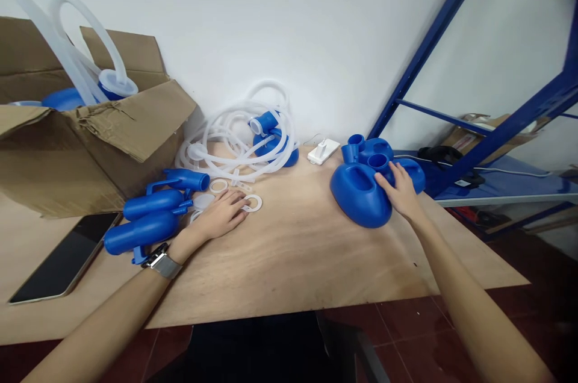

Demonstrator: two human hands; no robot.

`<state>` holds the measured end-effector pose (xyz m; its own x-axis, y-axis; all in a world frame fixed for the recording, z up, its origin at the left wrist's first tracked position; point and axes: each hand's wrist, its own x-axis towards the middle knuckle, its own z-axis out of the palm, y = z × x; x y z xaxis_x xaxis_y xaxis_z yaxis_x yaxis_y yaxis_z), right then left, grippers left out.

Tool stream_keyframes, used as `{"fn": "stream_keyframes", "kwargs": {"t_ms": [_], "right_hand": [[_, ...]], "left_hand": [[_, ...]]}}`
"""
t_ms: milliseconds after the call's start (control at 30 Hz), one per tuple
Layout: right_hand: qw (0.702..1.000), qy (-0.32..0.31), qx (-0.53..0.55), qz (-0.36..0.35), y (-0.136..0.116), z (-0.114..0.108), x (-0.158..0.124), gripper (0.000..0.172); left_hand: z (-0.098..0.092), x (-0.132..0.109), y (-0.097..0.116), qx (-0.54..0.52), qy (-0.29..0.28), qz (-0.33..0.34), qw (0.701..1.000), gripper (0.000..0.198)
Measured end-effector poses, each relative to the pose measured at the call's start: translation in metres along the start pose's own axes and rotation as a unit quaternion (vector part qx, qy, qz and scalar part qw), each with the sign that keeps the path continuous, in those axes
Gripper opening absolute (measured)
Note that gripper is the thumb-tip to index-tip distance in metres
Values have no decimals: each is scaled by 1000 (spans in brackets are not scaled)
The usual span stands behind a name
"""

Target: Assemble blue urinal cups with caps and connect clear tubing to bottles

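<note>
My left hand [222, 214] lies low over the table, palm down with fingers stretched out, its fingertips at the edge of a flat white ring [256, 203]. Another white ring [219, 186] and a translucent disc [204, 202] are close by it, partly under or behind the hand. On the right, my right hand [401, 190] is closed around the neck area of a blue plastic bottle [361, 196] with a hollow handle. Its thumb presses near the round mouth [378, 161]; part of the grip is hidden. More blue bottles [377, 148] stand against it behind.
Several blue bottles [144, 226] lie at left beside a black phone [67, 256]. An open cardboard box [90, 154] holds tubes and blue parts. Coiled translucent hoses [212, 154] surround a blue bottle [273, 145]. A white power strip [323, 151] and blue rack [433, 40] are behind.
</note>
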<state>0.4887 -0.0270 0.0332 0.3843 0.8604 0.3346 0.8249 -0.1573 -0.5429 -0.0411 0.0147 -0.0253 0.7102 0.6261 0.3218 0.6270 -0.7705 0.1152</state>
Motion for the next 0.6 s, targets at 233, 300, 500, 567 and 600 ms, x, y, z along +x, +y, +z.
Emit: {"fn": "stream_keyframes", "kwargs": {"t_ms": [233,300,500,567,600], "right_hand": [[995,-96,-32,-8,-33,-19,-43,77],[991,-124,-40,-3,-23,-37,-43,58],[989,-145,-27,-15,23,-88,-30,46],[991,-132,-13,4,40,-97,-26,43],[992,-125,-15,12,49,-100,-24,46]], "left_hand": [[-1,0,0,9,9,3,1000,36],[-1,0,0,10,8,4,1000,36],[-1,0,0,8,3,-9,1000,35],[-1,0,1,3,4,-10,1000,35],[-1,0,1,0,6,-11,1000,35]]}}
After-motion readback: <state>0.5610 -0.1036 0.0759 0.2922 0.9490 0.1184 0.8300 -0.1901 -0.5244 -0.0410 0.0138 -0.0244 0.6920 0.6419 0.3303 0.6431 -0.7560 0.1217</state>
